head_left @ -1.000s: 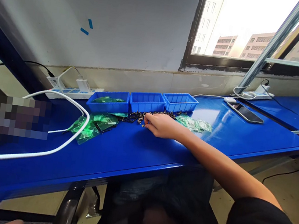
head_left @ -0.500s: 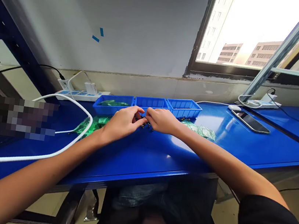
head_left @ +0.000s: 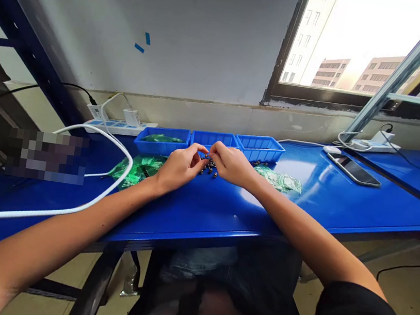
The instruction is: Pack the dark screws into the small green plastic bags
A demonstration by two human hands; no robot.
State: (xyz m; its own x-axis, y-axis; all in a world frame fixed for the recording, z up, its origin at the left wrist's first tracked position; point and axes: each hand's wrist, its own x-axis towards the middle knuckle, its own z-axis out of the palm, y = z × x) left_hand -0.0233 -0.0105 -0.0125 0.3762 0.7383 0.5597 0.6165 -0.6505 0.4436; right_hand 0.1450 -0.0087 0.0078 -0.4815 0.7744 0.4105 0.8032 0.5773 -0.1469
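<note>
Over the blue tabletop (head_left: 233, 213), my left hand (head_left: 177, 171) and my right hand (head_left: 232, 165) come together at their fingertips. Both are closed in a pinch. Whatever sits between the fingertips is too small and hidden to name. Right below them lies a loose pile of small dark metallic parts (head_left: 215, 175), partly covered by the fingers. Beside my left hand is green plastic packaging (head_left: 135, 172). Pale green clear packets (head_left: 281, 180) lie beyond my right wrist, with a few more small dark parts behind them.
Behind the hands stand three blue bins in a row: the left bin (head_left: 162, 147) holds green packaging, then a middle bin (head_left: 212, 138) and a right bin (head_left: 260, 155). A thick white cable (head_left: 127, 169) loops over the table at left. A power strip (head_left: 114, 127) and a phone (head_left: 354, 169) flank the bins.
My fingers have shifted a little, and more of the small dark parts show beneath them. My right hand's fingertips sit slightly higher over the pile. The camera view has moved slightly.
</note>
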